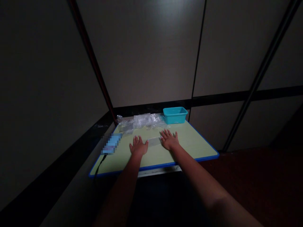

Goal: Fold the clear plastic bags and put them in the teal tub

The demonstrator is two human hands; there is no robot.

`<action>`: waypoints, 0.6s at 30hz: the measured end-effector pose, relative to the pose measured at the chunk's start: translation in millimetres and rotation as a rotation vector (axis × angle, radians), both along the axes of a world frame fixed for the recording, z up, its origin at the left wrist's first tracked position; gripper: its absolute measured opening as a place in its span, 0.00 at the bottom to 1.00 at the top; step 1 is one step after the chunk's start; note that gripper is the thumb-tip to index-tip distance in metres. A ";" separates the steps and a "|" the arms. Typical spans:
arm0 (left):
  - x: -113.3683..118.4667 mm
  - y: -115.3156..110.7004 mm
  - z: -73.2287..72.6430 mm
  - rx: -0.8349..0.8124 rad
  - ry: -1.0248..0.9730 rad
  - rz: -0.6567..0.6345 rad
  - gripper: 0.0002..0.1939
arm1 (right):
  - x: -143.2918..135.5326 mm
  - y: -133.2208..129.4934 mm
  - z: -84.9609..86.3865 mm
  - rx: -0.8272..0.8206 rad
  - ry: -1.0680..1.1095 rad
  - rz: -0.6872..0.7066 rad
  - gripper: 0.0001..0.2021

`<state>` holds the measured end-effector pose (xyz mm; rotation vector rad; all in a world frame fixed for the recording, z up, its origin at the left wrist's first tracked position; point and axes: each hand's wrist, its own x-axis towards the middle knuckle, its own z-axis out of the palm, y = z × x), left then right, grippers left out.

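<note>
A clear plastic bag [153,141] lies flat on the pale yellow tabletop [189,148], between my two hands. Over its left end rests my left hand [138,147], palm down with the fingers spread. My right hand [169,140] lies flat at the other end, its fingers spread too. Neither hand grips anything. Parts of the bag under the palms are hidden.
Several crumpled clear plastic bags [144,121] are heaped along the table's back edge. A turquoise plastic basket [175,118] stands at the back right. On the left lies a blurred-out bright device [111,144] with a dark cable [100,164]. Panelled walls close in behind and left.
</note>
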<state>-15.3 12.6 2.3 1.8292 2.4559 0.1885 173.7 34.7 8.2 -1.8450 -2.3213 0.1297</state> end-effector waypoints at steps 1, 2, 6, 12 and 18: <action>0.6 -0.1 -0.1 0.002 0.002 0.002 0.38 | -2.0 -1.9 1.2 0.056 0.012 -0.007 0.29; 1.1 -0.2 0.0 0.002 0.003 0.004 0.37 | -5.0 -3.9 2.6 0.107 0.023 -0.001 0.29; 1.7 -0.4 1.0 0.005 0.012 0.012 0.33 | -27.9 -8.7 7.8 0.110 0.027 0.249 0.29; 0.4 1.2 0.1 -0.005 0.025 0.011 0.33 | -59.8 0.0 6.8 -0.094 0.045 0.383 0.31; 1.9 0.5 -0.2 -0.013 0.024 0.024 0.33 | -48.8 2.9 6.1 -0.152 0.015 0.319 0.31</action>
